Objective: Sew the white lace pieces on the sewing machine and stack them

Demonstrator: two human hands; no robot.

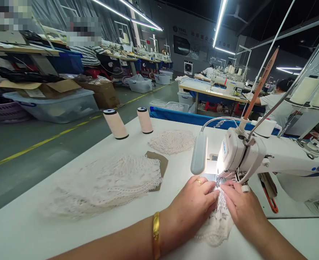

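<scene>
A narrow piece of white lace (pixel 221 220) runs from the presser foot of a white sewing machine (pixel 231 151) toward me. My left hand (pixel 193 206) grips its left edge, fingers closed near the needle. On the other side, my right hand (pixel 242 206) pinches the lace close to the foot. The lace's far end is hidden under the foot and my fingertips. A lit lamp (pixel 199 153) on a bent metal arm hangs just left of the machine head. To the left lies a larger heap of lace (pixel 105 184), partly over a brown card pattern (pixel 162 166).
Two cones of pale thread (pixel 116 124) stand at the table's far left edge, near a smaller lace pile (pixel 172 141). Orange-handled scissors (pixel 270 196) lie right of the needle area. A brown pencil (pixel 262 83) sticks up from the machine. Other people work at machines farther back.
</scene>
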